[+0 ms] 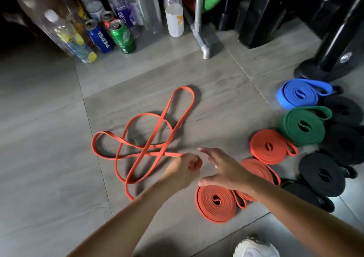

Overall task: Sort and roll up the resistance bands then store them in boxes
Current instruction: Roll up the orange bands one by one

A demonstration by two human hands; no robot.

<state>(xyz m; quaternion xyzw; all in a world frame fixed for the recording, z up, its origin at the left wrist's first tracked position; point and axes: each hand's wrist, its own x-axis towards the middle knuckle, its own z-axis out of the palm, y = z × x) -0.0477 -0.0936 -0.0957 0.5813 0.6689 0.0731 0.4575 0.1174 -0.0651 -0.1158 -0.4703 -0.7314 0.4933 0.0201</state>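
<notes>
Nine rolls [301, 126] lie on the floor, right. The last orange band [169, 154] sprawls loose; the left hand [183, 170] grips its end, the right hand [224, 170] hovers open. Rolling it and boxing remain.

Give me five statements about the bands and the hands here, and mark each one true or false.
1. The loose orange band lies unrolled in loops on the floor. True.
2. The left hand grips one end of that band. True.
3. The right hand grips the blue roll. False: it is open with its fingers spread, beside the left hand; the blue roll lies apart from both hands.
4. Only one orange roll is done. False: three orange rolls lie on the floor.
5. The green roll lies between the blue roll and an orange one. True.
</notes>
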